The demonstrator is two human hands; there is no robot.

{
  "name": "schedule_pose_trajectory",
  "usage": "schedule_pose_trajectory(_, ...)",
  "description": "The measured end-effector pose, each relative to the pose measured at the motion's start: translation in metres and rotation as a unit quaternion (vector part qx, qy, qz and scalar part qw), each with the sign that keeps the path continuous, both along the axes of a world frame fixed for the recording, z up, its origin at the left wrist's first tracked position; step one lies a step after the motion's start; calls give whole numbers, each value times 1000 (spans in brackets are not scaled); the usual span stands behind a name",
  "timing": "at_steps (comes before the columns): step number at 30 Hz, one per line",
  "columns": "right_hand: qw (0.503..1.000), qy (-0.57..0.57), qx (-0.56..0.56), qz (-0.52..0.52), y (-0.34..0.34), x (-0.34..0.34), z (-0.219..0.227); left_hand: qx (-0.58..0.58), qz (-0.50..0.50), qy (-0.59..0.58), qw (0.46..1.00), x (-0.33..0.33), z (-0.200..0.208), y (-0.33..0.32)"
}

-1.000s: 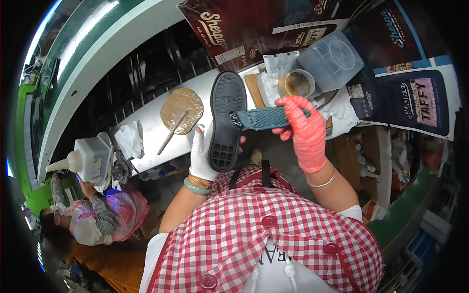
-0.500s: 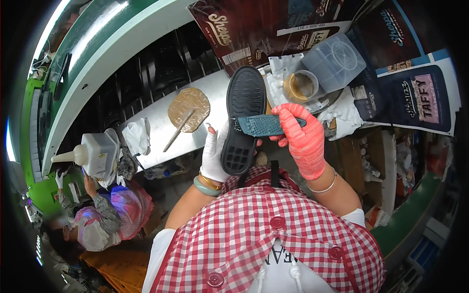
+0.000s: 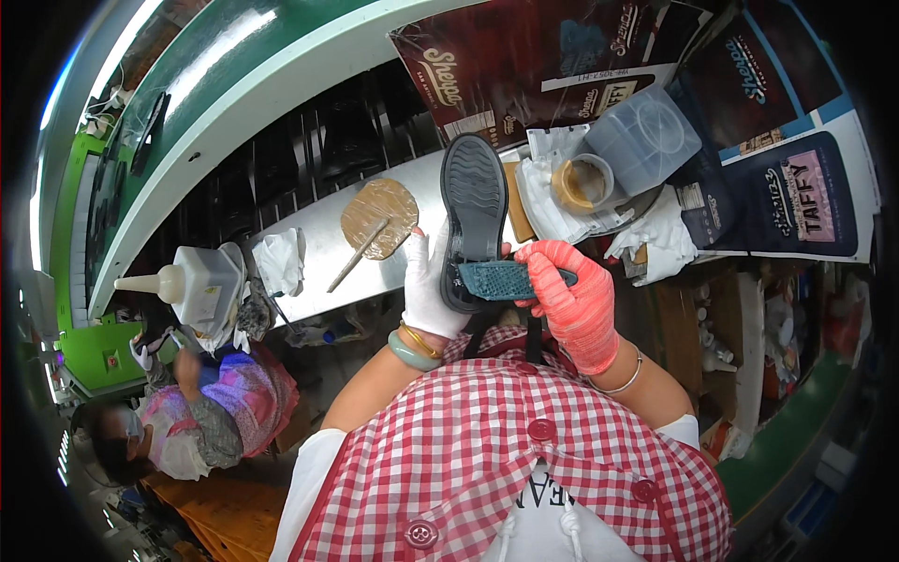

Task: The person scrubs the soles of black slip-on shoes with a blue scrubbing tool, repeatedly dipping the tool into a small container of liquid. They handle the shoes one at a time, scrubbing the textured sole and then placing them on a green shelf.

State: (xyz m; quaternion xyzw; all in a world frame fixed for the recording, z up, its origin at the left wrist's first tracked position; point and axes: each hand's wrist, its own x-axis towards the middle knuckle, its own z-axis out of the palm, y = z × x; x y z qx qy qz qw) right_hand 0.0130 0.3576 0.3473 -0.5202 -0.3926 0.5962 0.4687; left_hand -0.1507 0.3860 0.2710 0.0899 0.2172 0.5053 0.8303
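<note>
A black shoe sole stands upright before me, its ridged toe end pointing away. My left hand, in a white glove, is closed around the left edge of its heel end. In a pink-red knit glove, my right hand pinches a flat blue-green tool with a coarse, textured face and a dark end. That tool lies across the lower part of the sole and hides some of it. Part of the left hand's fingers is hidden behind the sole.
On the metal bench lie a round brown film-wrapped pad with a stick and a white cloth. A spouted bottle stands left. Right are a clear tub and a small cup. A co-worker sits at lower left.
The sole has turned and tilted, and its square heel pattern no longer shows. My right hand and the blue-green tool have moved lower, toward the heel. The whole view has shifted slightly.
</note>
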Motion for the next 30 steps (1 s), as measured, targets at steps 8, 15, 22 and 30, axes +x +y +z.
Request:
schedule_pose_trajectory(8, 997, -3, 37, 70, -7, 9, 7, 10, -54, -17, 998, -3, 9, -6)
schedule_pose_trajectory(15, 979, -48, -6, 198, 3, 23, 29, -55, -163, -8, 985, -8, 18, -10)
schedule_pose_trajectory(22, 955, -78, -90, 270, 19, 20, 43, -82, -285, 77, 952, -11, 15, -7)
schedule_pose_trajectory(30, 942, -87, -92, 311, 29, 10, 40, -156, -278, 93, 943, -7, 34, -8)
